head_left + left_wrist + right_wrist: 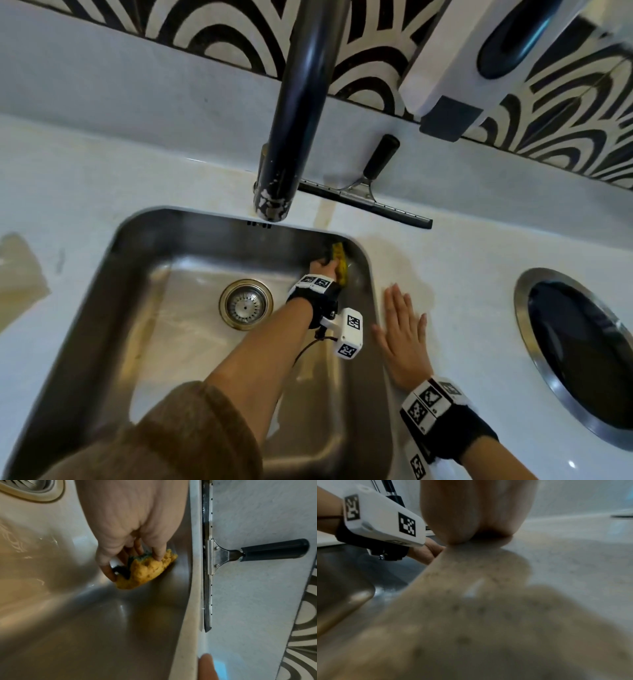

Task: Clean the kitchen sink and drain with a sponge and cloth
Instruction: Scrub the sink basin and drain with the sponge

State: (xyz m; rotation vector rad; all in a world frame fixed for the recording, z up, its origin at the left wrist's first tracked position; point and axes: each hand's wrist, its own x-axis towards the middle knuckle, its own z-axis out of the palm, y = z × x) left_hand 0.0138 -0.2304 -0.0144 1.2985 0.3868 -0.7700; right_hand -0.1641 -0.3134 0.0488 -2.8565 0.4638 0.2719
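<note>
A steel sink (102,308) is set into a pale counter, with a round drain strainer (246,304) in its floor. My left hand (322,265) reaches into the sink's far right corner and grips a yellow sponge with a green scrub side (339,262), (147,569), pressing it against the sink wall (178,574). Thumb and fingers (106,566) curl round the sponge. My right hand (402,329) lies flat, fingers straight, on the counter just right of the sink rim. In the right wrist view the palm (471,513) presses the counter. No cloth is in view.
A black tap spout (298,113) hangs over the sink's back edge. A squeegee with a black handle (366,195), (209,561) lies on the counter behind the sink. A round steel-rimmed opening (575,356) sits in the counter at right. A white dispenser (472,58) hangs on the patterned wall.
</note>
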